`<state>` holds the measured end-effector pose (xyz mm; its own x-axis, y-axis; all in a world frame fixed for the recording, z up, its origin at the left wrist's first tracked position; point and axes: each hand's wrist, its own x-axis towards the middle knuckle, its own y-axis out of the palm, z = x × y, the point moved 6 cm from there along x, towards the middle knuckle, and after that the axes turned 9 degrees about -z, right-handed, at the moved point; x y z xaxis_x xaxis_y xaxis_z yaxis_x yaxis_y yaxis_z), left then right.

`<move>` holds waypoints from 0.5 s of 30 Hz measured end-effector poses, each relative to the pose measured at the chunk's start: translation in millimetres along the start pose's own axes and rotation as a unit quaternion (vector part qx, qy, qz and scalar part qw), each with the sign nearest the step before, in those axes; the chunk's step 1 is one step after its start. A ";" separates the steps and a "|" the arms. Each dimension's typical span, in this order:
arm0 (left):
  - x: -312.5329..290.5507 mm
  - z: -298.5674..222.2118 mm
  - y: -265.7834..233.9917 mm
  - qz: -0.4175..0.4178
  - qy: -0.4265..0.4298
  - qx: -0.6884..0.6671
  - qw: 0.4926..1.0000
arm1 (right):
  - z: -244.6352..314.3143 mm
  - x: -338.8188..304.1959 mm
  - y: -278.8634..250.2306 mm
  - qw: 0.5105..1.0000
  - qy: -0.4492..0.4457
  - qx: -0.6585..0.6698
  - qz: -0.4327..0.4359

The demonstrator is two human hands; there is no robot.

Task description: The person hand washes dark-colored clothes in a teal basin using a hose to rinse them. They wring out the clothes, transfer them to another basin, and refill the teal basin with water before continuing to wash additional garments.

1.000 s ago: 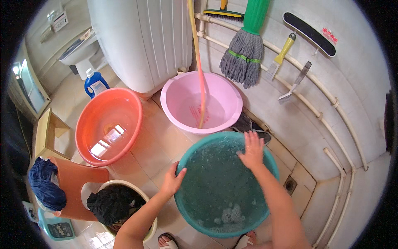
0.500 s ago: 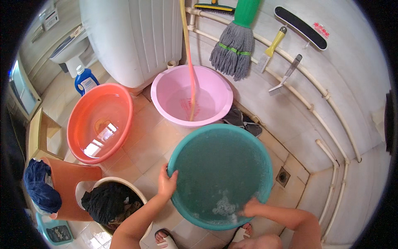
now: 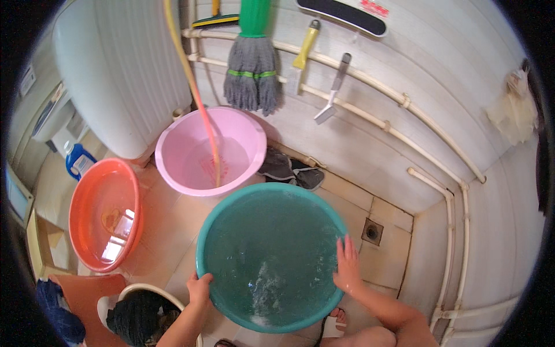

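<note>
A round teal basin of cloudy water stands on the floor in front of me. My left hand is closed on its left rim, the thumb on top and the other fingers hidden below the edge. On the right rim lies my right hand, wet, its fingers stretched out along the edge. White foam and ripples show on the water's near half. Nothing else is in either hand.
A pink basin with a hose running into it stands behind, an orange basin farther left. Near my left arm is a bucket of dark clothes. Dark shoes lie by the wall; a floor drain is at right.
My right hand has come out of the foamy water at the near right and up onto the right rim. My left hand stays on the left rim. The view has shifted right.
</note>
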<state>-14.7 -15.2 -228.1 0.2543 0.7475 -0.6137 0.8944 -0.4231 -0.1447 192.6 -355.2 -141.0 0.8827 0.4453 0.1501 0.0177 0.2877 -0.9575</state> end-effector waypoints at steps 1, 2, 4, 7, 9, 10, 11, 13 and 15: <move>-5.9 -4.4 1.4 0.009 -0.004 -0.001 1.000 | -17.1 7.0 4.5 0.996 0.052 0.061 -0.042; -13.6 -9.0 2.8 0.003 -0.010 0.005 1.000 | -31.9 11.3 5.9 0.984 0.102 0.122 -0.083; -31.8 -14.6 6.2 -0.014 -0.026 0.015 0.999 | -46.4 17.8 12.9 0.977 0.149 0.147 -0.039; -44.2 -9.6 7.5 -0.019 -0.052 -0.015 0.998 | -61.6 22.3 18.9 0.955 0.237 0.175 0.039; -51.1 -9.4 11.4 -0.011 -0.057 -0.032 0.998 | -71.6 23.0 22.9 0.943 0.271 0.183 0.069; -55.2 -11.7 15.2 -0.005 -0.058 -0.031 0.998 | -78.4 23.0 25.8 0.941 0.276 0.183 0.071; -59.4 -15.9 19.3 0.000 -0.057 -0.030 0.998 | -85.7 23.5 30.7 0.939 0.280 0.184 0.073; -72.5 -28.8 30.8 0.021 -0.055 -0.051 0.997 | -107.7 24.7 48.8 0.962 0.203 0.184 -0.003; -84.9 -43.1 40.6 0.041 -0.050 -0.065 0.996 | -115.0 24.1 53.8 0.963 0.177 0.203 -0.025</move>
<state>15.8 -73.7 -148.5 0.2968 0.6551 -0.6949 0.9137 -0.4064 0.0071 268.8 -426.5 -217.2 0.9916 0.1255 0.0312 -0.0570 0.6414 -0.7651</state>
